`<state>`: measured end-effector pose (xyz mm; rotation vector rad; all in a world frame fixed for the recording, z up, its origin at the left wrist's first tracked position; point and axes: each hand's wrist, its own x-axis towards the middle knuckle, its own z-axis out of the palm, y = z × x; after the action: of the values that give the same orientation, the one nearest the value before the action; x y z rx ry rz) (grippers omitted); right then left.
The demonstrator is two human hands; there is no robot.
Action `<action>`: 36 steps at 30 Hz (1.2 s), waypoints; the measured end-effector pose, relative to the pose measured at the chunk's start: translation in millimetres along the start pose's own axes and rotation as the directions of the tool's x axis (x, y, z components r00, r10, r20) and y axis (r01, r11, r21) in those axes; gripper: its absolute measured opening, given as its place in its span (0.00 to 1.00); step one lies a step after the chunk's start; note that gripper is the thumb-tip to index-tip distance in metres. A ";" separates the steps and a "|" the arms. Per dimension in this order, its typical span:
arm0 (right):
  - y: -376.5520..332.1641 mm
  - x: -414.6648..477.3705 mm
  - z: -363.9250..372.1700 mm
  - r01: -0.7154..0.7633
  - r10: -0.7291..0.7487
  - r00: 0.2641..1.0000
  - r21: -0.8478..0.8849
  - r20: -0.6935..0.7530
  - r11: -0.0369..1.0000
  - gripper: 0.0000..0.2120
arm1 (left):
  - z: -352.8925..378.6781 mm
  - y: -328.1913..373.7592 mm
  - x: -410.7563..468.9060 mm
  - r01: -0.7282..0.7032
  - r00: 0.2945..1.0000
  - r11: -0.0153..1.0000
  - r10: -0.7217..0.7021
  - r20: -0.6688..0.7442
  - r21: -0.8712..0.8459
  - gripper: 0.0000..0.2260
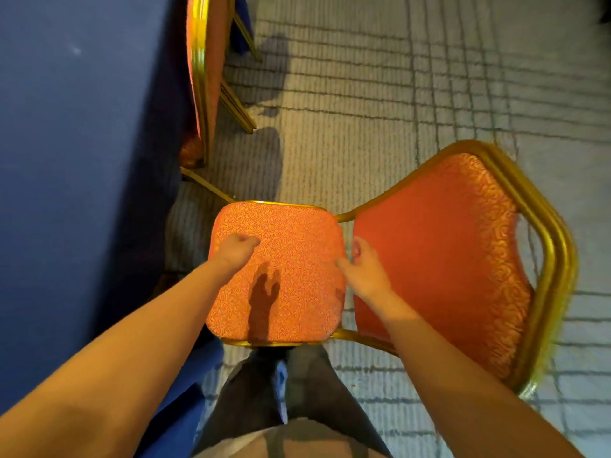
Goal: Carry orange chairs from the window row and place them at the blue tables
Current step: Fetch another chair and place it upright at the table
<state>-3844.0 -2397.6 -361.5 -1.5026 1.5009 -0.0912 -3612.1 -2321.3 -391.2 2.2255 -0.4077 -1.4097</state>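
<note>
Second chair (201, 77) stands beyond left grip (236, 251), tucked against blue table (72, 160); patterned carpet (380, 110) lies beyond both. Table edge and second chair are cut off at frame top. Chair (287, 259) sits below grips, backrest right. Left grip curled closed on seat; right grip (362, 269) pinches seat's rear edge.

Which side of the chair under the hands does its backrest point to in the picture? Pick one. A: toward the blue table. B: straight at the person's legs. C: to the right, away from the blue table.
C: the backrest lies right of the seat, while the blue table is on the left.
</note>
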 end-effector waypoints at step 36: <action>-48.6 22.1 -210.2 0.698 -0.408 0.712 -0.512 0.571 0.501 0.29 | 180.1 73.3 -152.6 -0.164 0.877 0.925 -0.022 -0.481 -0.342 0.12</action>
<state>-3939.4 -2543.2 -232.1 -2.4467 0.6414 0.4291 -3840.1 -2350.9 -300.3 2.1092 -0.0400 -0.7682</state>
